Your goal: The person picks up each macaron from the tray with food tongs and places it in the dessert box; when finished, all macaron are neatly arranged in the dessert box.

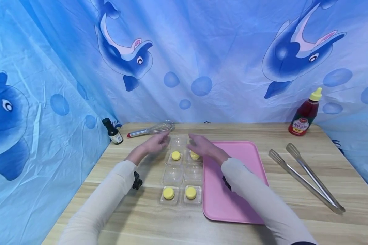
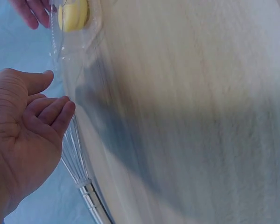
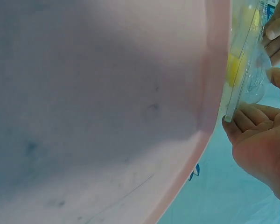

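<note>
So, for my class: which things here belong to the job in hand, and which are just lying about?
Likely in the job:
- clear boxes, far ones between left hand and right hand
- yellow macarons in them
- perhaps the pink tray alongside

Seemingly lying about:
- whisk
- tongs
- dark bottle
- red bottle

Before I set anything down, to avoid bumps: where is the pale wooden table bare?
Bare: the far strip between the pink rectangular tray and yellow-capped red bottle; the near stretch in front of the clear plastic packaging. Crowded: that packaging's far end, between left hand and right hand.
</note>
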Demonstrator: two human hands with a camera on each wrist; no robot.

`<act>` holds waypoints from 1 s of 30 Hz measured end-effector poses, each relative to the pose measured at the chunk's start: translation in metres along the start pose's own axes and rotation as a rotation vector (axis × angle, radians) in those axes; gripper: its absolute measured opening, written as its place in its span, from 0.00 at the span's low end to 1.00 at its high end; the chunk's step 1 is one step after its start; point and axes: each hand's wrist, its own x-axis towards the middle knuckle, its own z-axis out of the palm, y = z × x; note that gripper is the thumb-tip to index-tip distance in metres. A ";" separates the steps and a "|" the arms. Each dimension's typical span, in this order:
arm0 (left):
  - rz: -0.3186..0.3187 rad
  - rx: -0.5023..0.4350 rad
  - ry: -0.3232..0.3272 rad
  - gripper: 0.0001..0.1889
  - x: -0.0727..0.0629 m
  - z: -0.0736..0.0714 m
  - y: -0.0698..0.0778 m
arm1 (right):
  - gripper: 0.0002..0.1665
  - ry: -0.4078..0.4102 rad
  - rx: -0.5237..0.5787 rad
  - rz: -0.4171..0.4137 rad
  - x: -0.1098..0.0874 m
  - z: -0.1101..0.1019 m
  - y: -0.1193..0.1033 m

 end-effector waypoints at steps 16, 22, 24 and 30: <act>0.010 -0.047 -0.004 0.38 0.002 0.007 0.003 | 0.35 -0.021 0.081 0.061 0.013 0.008 -0.011; -0.005 -0.031 0.013 0.40 0.003 0.008 0.004 | 0.34 -0.003 0.125 0.058 0.015 0.010 -0.012; 0.003 -0.022 0.029 0.41 0.003 0.007 0.005 | 0.34 0.008 0.159 0.062 0.015 0.010 -0.012; 0.050 -0.019 0.099 0.43 0.001 0.003 0.010 | 0.31 0.146 0.325 0.091 0.014 0.007 -0.017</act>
